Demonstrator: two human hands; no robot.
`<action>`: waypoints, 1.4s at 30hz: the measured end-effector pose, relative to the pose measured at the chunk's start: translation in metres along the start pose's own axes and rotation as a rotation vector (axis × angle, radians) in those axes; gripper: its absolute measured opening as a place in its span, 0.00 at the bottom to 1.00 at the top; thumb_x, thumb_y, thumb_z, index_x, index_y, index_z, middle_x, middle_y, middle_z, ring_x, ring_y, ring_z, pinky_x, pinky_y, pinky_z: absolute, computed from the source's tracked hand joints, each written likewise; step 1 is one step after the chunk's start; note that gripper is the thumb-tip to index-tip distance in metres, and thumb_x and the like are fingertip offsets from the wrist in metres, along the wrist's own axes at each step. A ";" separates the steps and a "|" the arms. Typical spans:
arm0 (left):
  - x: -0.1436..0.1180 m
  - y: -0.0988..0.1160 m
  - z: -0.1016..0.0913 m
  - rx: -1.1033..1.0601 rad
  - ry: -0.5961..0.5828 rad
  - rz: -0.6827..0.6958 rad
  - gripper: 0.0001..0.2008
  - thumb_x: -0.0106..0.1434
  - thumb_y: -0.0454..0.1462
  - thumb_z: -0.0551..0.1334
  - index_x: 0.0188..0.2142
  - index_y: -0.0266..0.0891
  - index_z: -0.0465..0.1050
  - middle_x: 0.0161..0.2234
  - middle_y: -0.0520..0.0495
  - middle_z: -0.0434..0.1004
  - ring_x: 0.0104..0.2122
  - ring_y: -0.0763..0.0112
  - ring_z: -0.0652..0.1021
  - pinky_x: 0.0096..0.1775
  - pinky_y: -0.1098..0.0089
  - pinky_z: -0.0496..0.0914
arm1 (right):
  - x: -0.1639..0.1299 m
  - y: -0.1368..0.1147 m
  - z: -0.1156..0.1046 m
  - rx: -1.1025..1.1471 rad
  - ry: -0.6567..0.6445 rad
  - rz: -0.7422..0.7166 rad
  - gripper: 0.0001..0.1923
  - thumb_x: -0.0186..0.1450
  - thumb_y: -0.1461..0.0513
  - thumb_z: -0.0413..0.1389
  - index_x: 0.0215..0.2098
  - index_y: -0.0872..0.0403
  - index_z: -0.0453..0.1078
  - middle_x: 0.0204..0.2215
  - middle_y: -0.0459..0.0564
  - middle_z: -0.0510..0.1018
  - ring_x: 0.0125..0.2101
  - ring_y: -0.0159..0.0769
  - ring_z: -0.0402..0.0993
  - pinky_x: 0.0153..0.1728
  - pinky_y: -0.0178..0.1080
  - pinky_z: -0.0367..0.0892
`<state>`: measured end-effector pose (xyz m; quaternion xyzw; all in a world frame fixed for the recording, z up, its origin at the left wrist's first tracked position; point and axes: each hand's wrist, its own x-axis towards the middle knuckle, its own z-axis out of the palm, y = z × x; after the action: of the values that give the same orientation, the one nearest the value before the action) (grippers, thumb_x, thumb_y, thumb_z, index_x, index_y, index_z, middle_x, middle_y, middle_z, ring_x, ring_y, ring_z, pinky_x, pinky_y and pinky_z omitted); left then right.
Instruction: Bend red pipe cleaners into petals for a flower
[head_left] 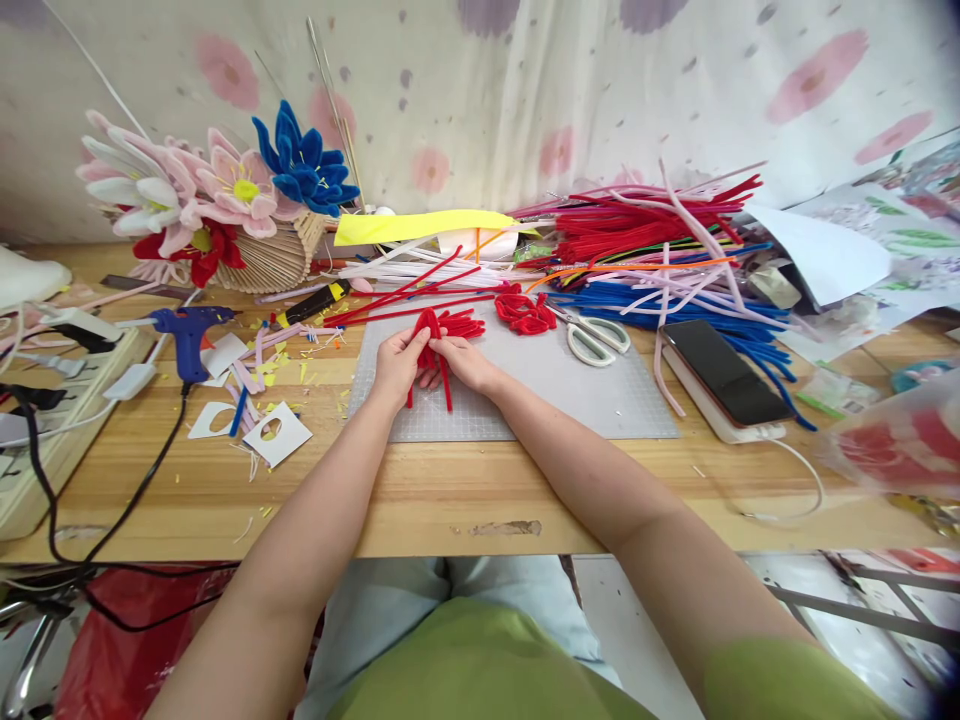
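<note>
Over the grey cutting mat (517,405), my left hand (399,368) and my right hand (466,362) meet, fingers closed on a bent red pipe cleaner (428,326). Its loop rises above the fingertips, and two ends hang below them. My fingers hide part of it. Just behind my right hand lies a bunch of red pipe cleaner pieces (463,323). To their right are curled red pipe cleaners (525,312), then scissors (598,338) with pale handles.
Pipe cleaner bundles (645,230) in several colours lie at the back. A phone (724,372) rests on a white power bank (694,400). At left are a blue glue gun (191,340), a power strip (75,420), paper scraps (277,434) and finished flowers (225,185).
</note>
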<state>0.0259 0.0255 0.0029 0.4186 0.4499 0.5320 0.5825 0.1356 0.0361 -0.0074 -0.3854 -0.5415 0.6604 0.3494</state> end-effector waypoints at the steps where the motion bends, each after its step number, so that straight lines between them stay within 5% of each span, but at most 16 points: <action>1: -0.001 0.000 0.001 0.003 0.012 0.001 0.15 0.53 0.44 0.65 0.35 0.35 0.77 0.24 0.48 0.78 0.11 0.81 0.64 0.13 0.75 0.55 | -0.001 -0.001 -0.001 -0.073 -0.019 -0.018 0.21 0.68 0.54 0.44 0.24 0.58 0.66 0.19 0.50 0.75 0.19 0.29 0.70 0.22 0.33 0.68; 7: 0.006 0.000 -0.002 -0.118 0.045 0.018 0.11 0.53 0.40 0.65 0.33 0.34 0.76 0.29 0.44 0.80 0.27 0.70 0.78 0.29 0.72 0.70 | -0.008 -0.010 -0.020 -0.521 0.100 -0.178 0.23 0.58 0.48 0.55 0.18 0.58 0.66 0.17 0.46 0.70 0.19 0.25 0.62 0.24 0.32 0.59; 14: 0.005 0.019 -0.011 -0.226 -0.075 -0.254 0.06 0.60 0.31 0.57 0.33 0.35 0.73 0.25 0.47 0.76 0.27 0.73 0.77 0.31 0.72 0.71 | -0.005 -0.009 -0.023 -0.125 0.308 -0.251 0.23 0.57 0.44 0.53 0.24 0.57 0.67 0.21 0.45 0.70 0.22 0.25 0.62 0.24 0.30 0.58; 18: -0.004 0.022 -0.012 -0.280 -0.265 -0.489 0.08 0.61 0.34 0.55 0.30 0.36 0.71 0.16 0.52 0.63 0.17 0.78 0.67 0.20 0.76 0.66 | -0.003 -0.008 -0.023 0.042 0.177 -0.252 0.17 0.56 0.50 0.57 0.34 0.54 0.70 0.26 0.43 0.72 0.25 0.24 0.64 0.26 0.28 0.60; 22: -0.007 0.016 -0.010 -0.305 -0.404 -0.581 0.11 0.61 0.40 0.55 0.30 0.37 0.73 0.14 0.52 0.59 0.14 0.77 0.64 0.18 0.75 0.62 | -0.006 -0.011 -0.028 0.073 0.100 -0.200 0.15 0.54 0.52 0.60 0.30 0.56 0.70 0.22 0.42 0.69 0.22 0.24 0.61 0.26 0.29 0.60; 28: 0.001 0.013 -0.009 -0.253 -0.377 -0.549 0.13 0.59 0.39 0.54 0.34 0.34 0.75 0.27 0.39 0.78 0.32 0.58 0.79 0.34 0.59 0.72 | -0.010 -0.025 -0.034 -0.246 0.098 -0.211 0.10 0.53 0.57 0.61 0.24 0.58 0.73 0.20 0.45 0.71 0.22 0.26 0.63 0.26 0.32 0.58; 32: -0.002 0.015 -0.010 -0.107 -0.354 -0.488 0.05 0.55 0.34 0.63 0.31 0.33 0.74 0.26 0.41 0.78 0.29 0.61 0.80 0.34 0.63 0.73 | -0.012 -0.033 -0.037 -0.380 0.105 -0.242 0.11 0.55 0.57 0.58 0.27 0.58 0.75 0.21 0.46 0.74 0.25 0.28 0.65 0.27 0.32 0.58; 42: -0.003 0.009 -0.008 0.152 -0.230 -0.340 0.11 0.44 0.37 0.71 0.26 0.33 0.77 0.23 0.43 0.78 0.21 0.70 0.76 0.25 0.72 0.69 | -0.011 -0.027 -0.054 -0.195 -0.032 -0.118 0.10 0.50 0.62 0.62 0.30 0.58 0.74 0.27 0.47 0.76 0.26 0.27 0.66 0.26 0.31 0.59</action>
<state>0.0158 0.0230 0.0103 0.4374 0.4832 0.3394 0.6782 0.1894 0.0550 0.0144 -0.3743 -0.6304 0.5891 0.3397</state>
